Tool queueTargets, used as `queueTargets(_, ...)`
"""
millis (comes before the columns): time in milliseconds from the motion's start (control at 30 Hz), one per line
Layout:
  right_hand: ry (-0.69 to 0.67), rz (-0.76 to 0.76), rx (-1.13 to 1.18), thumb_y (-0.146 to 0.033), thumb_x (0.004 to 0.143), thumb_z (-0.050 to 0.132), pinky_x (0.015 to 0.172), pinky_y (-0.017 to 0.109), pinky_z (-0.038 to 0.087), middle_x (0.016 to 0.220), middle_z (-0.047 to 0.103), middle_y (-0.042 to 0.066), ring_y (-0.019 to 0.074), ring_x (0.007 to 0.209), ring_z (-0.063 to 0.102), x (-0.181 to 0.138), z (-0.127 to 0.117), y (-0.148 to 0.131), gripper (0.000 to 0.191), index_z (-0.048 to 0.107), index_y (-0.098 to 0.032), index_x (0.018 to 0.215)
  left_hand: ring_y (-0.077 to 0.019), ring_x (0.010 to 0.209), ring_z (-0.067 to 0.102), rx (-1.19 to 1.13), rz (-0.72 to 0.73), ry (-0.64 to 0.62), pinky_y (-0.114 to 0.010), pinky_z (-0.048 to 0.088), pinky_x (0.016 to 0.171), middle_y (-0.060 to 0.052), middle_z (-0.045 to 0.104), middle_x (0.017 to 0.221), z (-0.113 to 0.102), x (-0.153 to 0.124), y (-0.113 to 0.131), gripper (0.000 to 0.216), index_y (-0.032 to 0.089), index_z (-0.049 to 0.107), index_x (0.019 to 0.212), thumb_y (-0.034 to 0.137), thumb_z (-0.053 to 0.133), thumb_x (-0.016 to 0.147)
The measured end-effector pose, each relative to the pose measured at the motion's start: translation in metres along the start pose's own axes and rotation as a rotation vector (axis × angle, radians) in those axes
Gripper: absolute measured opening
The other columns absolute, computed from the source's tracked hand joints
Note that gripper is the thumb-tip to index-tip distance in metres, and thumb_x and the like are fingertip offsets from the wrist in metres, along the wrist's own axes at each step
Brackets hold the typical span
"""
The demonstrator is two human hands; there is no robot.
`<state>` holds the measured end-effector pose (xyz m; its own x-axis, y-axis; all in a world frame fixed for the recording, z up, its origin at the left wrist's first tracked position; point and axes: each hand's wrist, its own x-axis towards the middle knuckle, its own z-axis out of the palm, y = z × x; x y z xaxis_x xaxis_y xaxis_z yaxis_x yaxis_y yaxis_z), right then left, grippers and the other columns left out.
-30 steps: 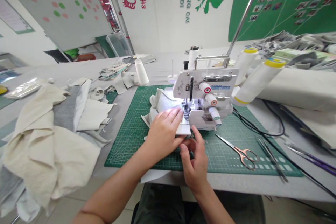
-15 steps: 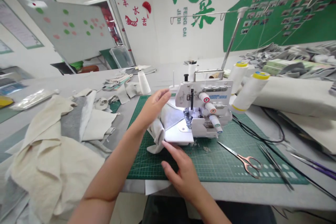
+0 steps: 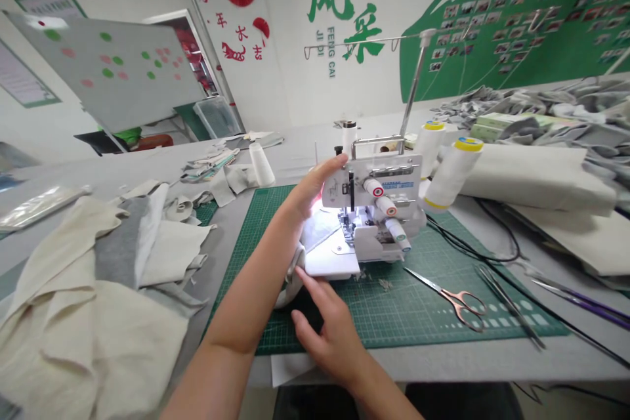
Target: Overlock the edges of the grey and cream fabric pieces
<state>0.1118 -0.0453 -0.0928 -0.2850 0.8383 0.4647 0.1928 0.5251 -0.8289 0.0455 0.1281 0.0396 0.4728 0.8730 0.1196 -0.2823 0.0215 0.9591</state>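
Observation:
My left hand [image 3: 317, 187] reaches across to the left side of a white overlock sewing machine [image 3: 335, 187], one finger stretched out against its upper corner. The other fingers are partly hidden behind it. Grey fabric [image 3: 317, 230] lies on the machine's bed and runs in toward the presser foot, its loose end bunched over the bed's left edge. My right hand [image 3: 332, 321] is below the bed, thumb and forefinger apart, with the forefinger tip touching the hanging fabric. A lamp lights the needle area.
A green cutting mat [image 3: 394, 308] lies under the machine. Scissors [image 3: 457, 302] and tweezers [image 3: 512, 308] rest on its right side. Thread cones [image 3: 453, 174] stand behind, beside black cables [image 3: 467, 252]. Cream and grey cloth [image 3: 98, 308] is heaped at the left.
My left hand has moved right and up, from over the fabric to the machine's upper left side. My right hand stays by the fabric. The camera view has shifted slightly.

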Motion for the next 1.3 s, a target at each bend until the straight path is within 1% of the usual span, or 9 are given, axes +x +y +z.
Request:
queueTargets(267,0.032,-0.074,0.017,-0.013,0.085,0.056,0.107,0.032,0.046,0.135,0.061,0.011,0.0217,0.125,0.057,-0.003,-0.002,0.001,0.062,0.045,-0.018,0.146,-0.0224,0.077,0.069,-0.042,-0.035,0.144,-0.032,0.052,0.070,-0.005,0.073,0.080,0.006,-0.001,-0.004,0.043,0.016,0.067,0.093,0.054,0.070,0.072)
queueTargets(467,0.054,-0.119,0.019,-0.011,0.086,0.055,0.108,0.031,0.045,0.135,0.062,0.009,0.0204,0.125,0.057,-0.005,-0.003,0.001,0.060,0.047,-0.019,0.145,-0.0202,0.081,0.068,0.067,0.135,0.186,-0.029,0.050,0.071,-0.002,0.071,0.085,0.010,0.002,-0.001,0.041,0.019,0.066,0.103,0.046,0.070,0.072)
queueTargets(600,0.068,-0.116,0.018,-0.011,0.086,0.055,0.107,0.032,0.046,0.134,0.062,0.009,0.0207,0.124,0.058,-0.006,-0.004,0.001,0.058,0.049,-0.020,0.143,-0.0229,0.093,0.067,0.104,0.139,0.184,-0.030,0.050,0.074,-0.006,0.070,0.100,0.010,0.003,-0.001,0.045,0.019,0.063,0.110,0.046,0.070,0.075)
queueTargets(733,0.085,-0.100,0.023,-0.011,0.086,0.055,0.106,0.033,0.048,0.131,0.064,0.009,0.0210,0.122,0.060,-0.007,-0.005,0.001,0.056,0.051,-0.020,0.141,-0.0217,0.116,0.058,0.566,0.401,0.415,-0.031,0.047,0.091,-0.009,0.062,0.124,0.000,-0.020,-0.002,0.040,0.021,0.055,0.118,0.044,0.061,0.086)
queueTargets(800,0.094,-0.095,0.030,-0.012,0.086,0.055,0.105,0.034,0.049,0.131,0.065,0.010,0.0214,0.121,0.060,-0.007,-0.005,0.001,0.055,0.052,-0.019,0.141,-0.0191,0.105,0.062,0.846,0.462,0.466,-0.031,0.048,0.088,-0.008,0.065,0.112,-0.008,-0.042,-0.002,0.025,0.019,0.058,0.110,0.036,0.054,0.091)
queueTargets(867,0.099,-0.093,0.040,-0.012,0.086,0.056,0.105,0.035,0.049,0.131,0.065,0.011,0.0219,0.121,0.061,-0.007,-0.005,0.001,0.054,0.053,-0.019,0.140,-0.0169,0.081,0.064,0.976,0.408,0.371,-0.030,0.049,0.078,-0.003,0.068,0.087,-0.015,-0.065,-0.002,0.011,0.019,0.063,0.092,0.026,0.055,0.088)
queueTargets(933,0.104,-0.091,0.049,-0.012,0.086,0.055,0.104,0.035,0.050,0.130,0.066,0.011,0.0223,0.120,0.062,-0.007,-0.005,0.000,0.053,0.054,-0.019,0.139,-0.0170,0.073,0.063,1.074,0.347,0.212,-0.031,0.050,0.075,0.000,0.069,0.077,-0.021,-0.082,-0.004,0.008,0.020,0.067,0.083,0.020,0.059,0.083)
queueTargets(1133,0.148,-0.098,0.043,-0.013,0.087,0.055,0.101,0.036,0.052,0.126,0.068,0.010,0.0227,0.116,0.064,-0.007,-0.008,-0.001,0.047,0.059,-0.020,0.133,-0.0229,0.113,0.063,1.211,0.321,-0.229,-0.041,0.045,0.102,-0.006,0.071,0.119,-0.029,-0.084,-0.014,0.026,0.024,0.072,0.110,0.022,0.055,0.090)
queueTargets(1300,0.228,-0.125,-0.019,-0.013,0.088,0.054,0.087,0.031,0.056,0.109,0.073,0.007,0.0194,0.098,0.070,-0.009,-0.018,-0.004,0.039,0.062,-0.021,0.125,-0.0247,0.119,0.058,1.268,0.359,-0.293,-0.046,0.041,0.105,-0.010,0.066,0.126,-0.027,-0.086,-0.018,0.029,0.022,0.069,0.116,0.024,0.049,0.095)
